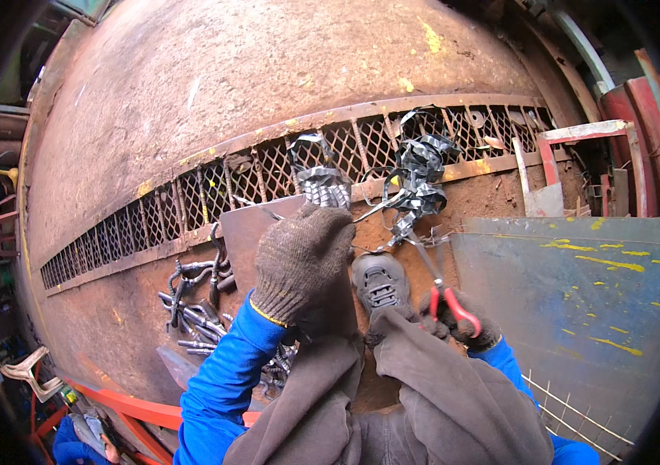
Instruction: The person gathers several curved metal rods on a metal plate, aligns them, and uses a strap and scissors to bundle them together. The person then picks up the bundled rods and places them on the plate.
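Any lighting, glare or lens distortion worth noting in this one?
In the head view, the fisheye leaves black corners and bows the long floor grate into a curve; in the head view, the rusty surface beyond it is bright while the left margin is dim; in the head view, the crinkled dark strips show small glints.

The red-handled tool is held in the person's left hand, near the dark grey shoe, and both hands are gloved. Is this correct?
Not entirely: the head view shows the red-handled tool in the right hand, not the left hand. It is near the dark grey shoe, and both hands are gloved, as you say.
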Tool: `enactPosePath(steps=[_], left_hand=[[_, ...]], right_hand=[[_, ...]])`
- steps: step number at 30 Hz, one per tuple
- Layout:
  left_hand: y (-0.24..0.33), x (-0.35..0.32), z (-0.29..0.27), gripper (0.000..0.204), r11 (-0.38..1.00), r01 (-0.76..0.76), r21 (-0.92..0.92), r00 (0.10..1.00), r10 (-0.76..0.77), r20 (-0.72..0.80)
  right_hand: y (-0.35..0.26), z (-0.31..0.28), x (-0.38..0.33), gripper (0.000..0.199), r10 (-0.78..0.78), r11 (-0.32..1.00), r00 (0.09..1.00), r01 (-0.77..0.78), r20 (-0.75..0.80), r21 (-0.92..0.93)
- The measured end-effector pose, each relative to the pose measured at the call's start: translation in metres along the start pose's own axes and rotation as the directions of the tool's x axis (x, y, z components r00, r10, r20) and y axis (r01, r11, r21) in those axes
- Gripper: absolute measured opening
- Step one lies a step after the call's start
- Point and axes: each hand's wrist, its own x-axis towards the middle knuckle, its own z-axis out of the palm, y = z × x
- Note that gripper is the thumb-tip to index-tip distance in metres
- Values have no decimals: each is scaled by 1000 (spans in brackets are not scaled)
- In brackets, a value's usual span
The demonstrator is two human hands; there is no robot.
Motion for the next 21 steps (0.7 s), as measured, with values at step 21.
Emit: enactPosePath(steps=[21], left_hand=[[2,3,-6,18,998,16,-54,998,-13,62]], right_hand=[[-53,56,66,60,-105,931,973,168,204,-323]])
